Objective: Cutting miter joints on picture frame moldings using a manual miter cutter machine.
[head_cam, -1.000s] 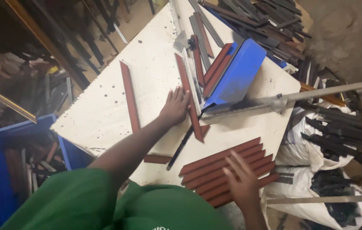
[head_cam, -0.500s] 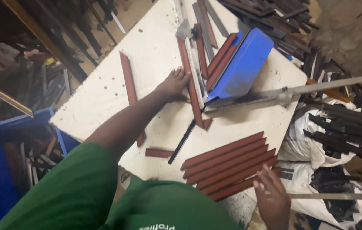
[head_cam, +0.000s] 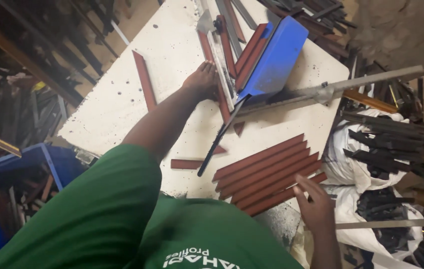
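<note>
A long red-brown strip [head_cam: 220, 89] lies on the white counter [head_cam: 122, 94] beside the blue cutter [head_cam: 272, 60]. The left hand [head_cam: 202, 79] presses it flat, fingers spread, gripping nothing. The right hand [head_cam: 314, 204] hovers loosely open at the stacked strips [head_cam: 267, 172], seemingly the feeding step; next calls for picking one.

A blue crate [head_cam: 2, 199] sits left of the white table [head_cam: 122, 99]. White sacks [head_cam: 366, 164] and dark metal strips [head_cam: 391, 144] lie on the right.
</note>
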